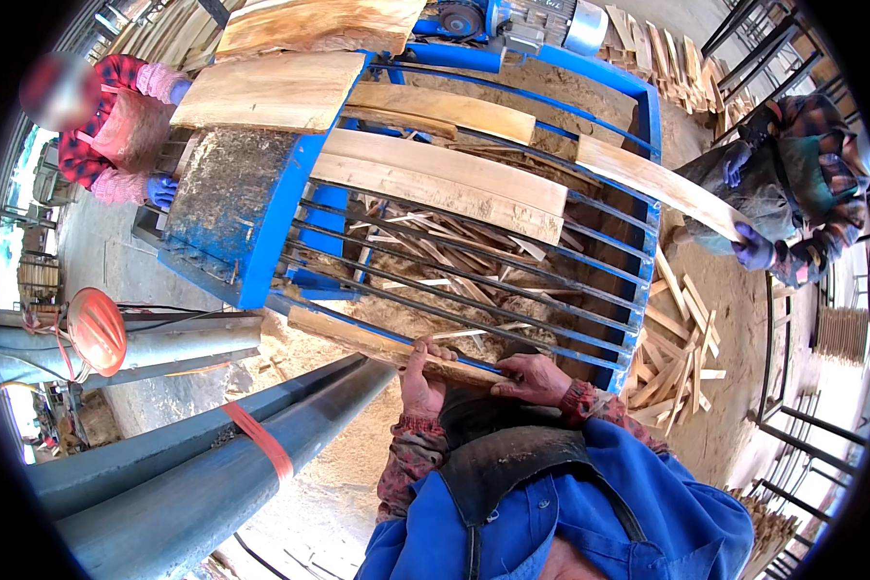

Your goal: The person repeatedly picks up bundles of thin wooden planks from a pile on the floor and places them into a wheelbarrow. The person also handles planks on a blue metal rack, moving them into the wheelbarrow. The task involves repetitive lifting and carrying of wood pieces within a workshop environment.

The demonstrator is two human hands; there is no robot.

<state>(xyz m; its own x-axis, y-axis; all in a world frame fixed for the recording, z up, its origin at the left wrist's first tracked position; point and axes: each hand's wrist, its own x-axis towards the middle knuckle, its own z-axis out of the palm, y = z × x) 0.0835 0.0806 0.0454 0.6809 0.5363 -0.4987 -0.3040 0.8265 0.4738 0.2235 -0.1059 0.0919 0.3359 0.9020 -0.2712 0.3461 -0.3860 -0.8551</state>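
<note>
A narrow wooden strip with a rough edge [343, 336] lies along the near side of the blue machine's bar rack. My left hand [422, 382] is closed round it, thumb and fingertips over its upper edge. Farther right, my right hand [536, 379] grips the same strip near its right end, with the fingers bent over it. Beyond my hands, a wide pale board [445, 186] rests across the dark bars [435, 307] of the rack. Behind it lie another board [445, 108] and a shorter strip.
At left, a co-worker's gloved hand [161, 190] is by the blue machine [285, 222]. A co-worker at right holds a long board [652, 184]. Scrap strips [686, 358] pile on the floor and below the bars. A thick grey pipe [213, 474] runs near my left side.
</note>
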